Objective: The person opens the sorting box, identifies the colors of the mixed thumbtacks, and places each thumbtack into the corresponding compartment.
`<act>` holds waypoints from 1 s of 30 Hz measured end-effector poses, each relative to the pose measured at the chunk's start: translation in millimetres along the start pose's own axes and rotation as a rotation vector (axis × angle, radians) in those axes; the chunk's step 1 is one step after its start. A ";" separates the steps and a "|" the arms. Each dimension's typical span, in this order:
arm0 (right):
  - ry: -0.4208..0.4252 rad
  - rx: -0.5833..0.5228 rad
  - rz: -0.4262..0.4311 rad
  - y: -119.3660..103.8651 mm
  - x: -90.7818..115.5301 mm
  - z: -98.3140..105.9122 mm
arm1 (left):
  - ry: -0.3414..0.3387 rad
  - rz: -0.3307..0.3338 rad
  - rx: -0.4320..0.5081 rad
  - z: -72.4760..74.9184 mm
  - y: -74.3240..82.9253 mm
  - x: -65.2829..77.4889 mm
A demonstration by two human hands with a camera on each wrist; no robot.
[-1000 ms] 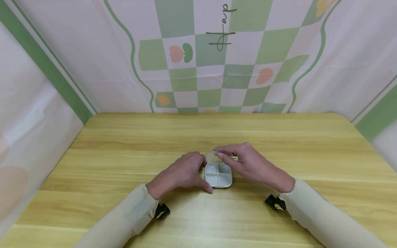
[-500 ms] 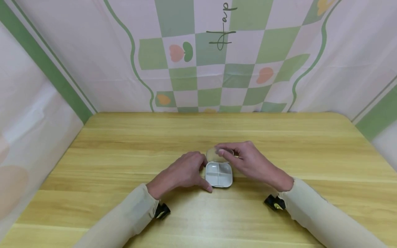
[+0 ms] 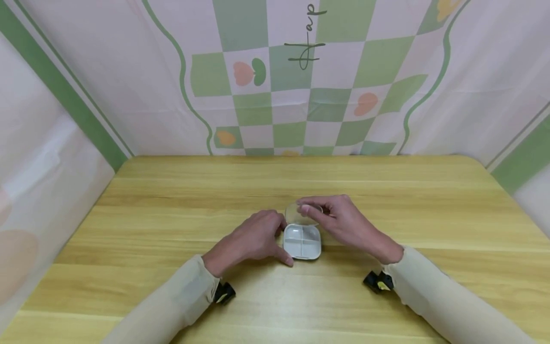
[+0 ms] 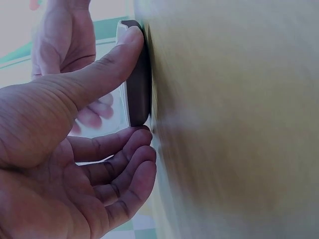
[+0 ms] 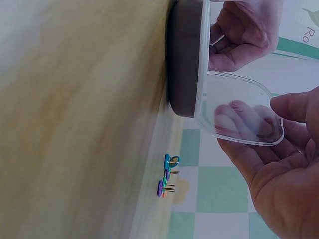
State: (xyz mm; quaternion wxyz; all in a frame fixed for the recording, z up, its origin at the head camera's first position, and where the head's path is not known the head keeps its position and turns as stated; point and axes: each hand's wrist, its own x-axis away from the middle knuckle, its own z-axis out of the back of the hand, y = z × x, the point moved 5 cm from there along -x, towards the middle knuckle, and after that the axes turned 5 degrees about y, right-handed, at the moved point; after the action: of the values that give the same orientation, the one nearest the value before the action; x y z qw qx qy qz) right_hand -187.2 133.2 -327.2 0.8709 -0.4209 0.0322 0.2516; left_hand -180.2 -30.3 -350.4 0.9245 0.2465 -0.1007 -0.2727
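The divided box [image 3: 302,241] sat gripped at nine o'clock by the left hand [image 3: 254,239], curled fingers presumably steadying it; the right hand [image 3: 345,223] pinched its lid [image 3: 294,216] at twelve.

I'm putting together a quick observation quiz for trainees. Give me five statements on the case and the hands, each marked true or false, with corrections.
1. The case rests on the wood-grained table. True.
2. The case is divided into six compartments. False: it has four.
3. The lid is clear and stands open. True.
4. The left hand grips the lid. False: it is the right hand that pinches the lid; the left is at the side of the case.
5. Small coloured objects show in the right wrist view. True.
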 end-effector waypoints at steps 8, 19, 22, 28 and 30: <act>-0.011 -0.028 -0.020 0.8 0.7 -2.7 | 0.002 0.014 -0.015 -0.2 0.8 2.5; -0.030 -0.039 -0.017 0.6 2.1 -3.9 | 0.009 0.024 -0.042 7.6 6.9 7.0; -0.034 -0.027 -0.012 0.4 2.3 -3.9 | 0.022 0.010 -0.052 11.3 9.8 8.2; -0.035 -0.030 0.000 0.4 2.3 -2.4 | 0.034 -0.059 -0.080 13.3 14.9 9.4; -0.035 -0.032 0.007 -0.2 2.3 -1.4 | 0.025 -0.073 -0.082 12.3 15.2 9.4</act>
State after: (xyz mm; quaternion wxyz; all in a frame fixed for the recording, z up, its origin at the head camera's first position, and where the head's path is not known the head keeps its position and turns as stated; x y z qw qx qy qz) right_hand -184.9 132.9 -328.5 0.8635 -0.4304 0.0145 0.2626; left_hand -169.4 -29.4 -331.6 0.9244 0.2155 -0.0691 -0.3069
